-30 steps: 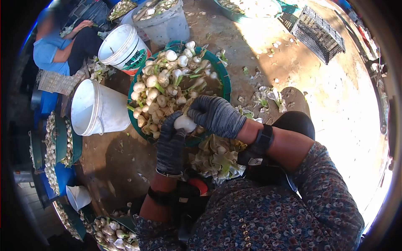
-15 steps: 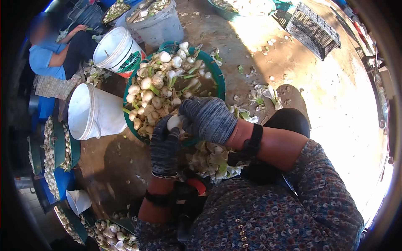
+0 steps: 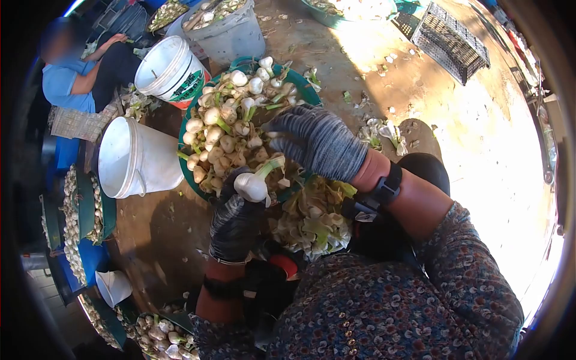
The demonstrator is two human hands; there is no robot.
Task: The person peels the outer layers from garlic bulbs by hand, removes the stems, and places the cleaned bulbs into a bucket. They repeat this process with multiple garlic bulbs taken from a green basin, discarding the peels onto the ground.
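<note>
My left hand (image 3: 231, 225), in a dark grey knit glove, is closed around a white garlic bulb (image 3: 251, 188) with a green stem that points up and to the right. My right hand (image 3: 324, 144), gloved in grey, is a little above and to the right of it. Its fingers are apart and curved, and I see nothing between them. Both hands are over the near side of a green basin (image 3: 311, 93) full of garlic bulbs (image 3: 213, 133) with short stems. Below the right hand lies a heap of peeled garlic skins (image 3: 315, 228).
Two white buckets (image 3: 153, 159) stand left of the basin, with a grey tub (image 3: 237, 42) of garlic behind. A co-worker in a blue shirt (image 3: 66, 84) sits at upper left. A black crate (image 3: 450, 45) is at upper right. More garlic (image 3: 159, 336) lies at lower left.
My right hand has come away from the bulb, moving right, and its fingers have opened. The bulb in my left hand now shows its stem and faces upward.
</note>
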